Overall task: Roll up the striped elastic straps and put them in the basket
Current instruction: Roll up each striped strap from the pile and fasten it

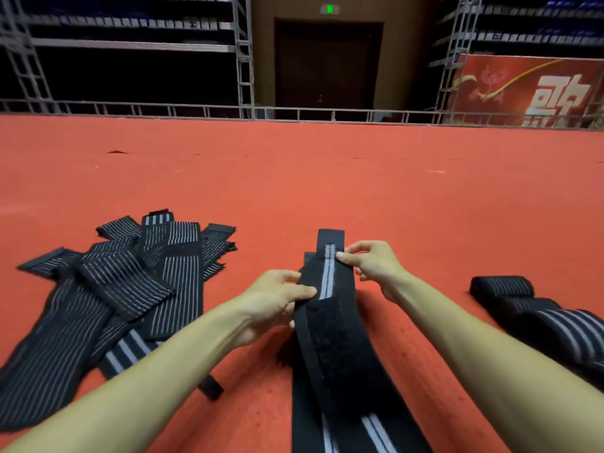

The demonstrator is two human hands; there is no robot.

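A long black elastic strap (330, 341) with grey stripes runs away from me along the red carpet, its far end folded over. My left hand (274, 302) pinches the strap's left edge with thumb and fingers. My right hand (372, 266) pinches the right edge a little farther up, near the striped end. A loose pile of several unrolled striped straps (130, 289) lies to the left. At the right lie rolled straps (536, 312), side by side. No basket shows in the head view.
Red carpet (294, 178) stretches ahead to a low metal rail (228, 111). Beyond it stand scaffold frames, a dark door (328, 63) and a red banner (529, 89) at the right.
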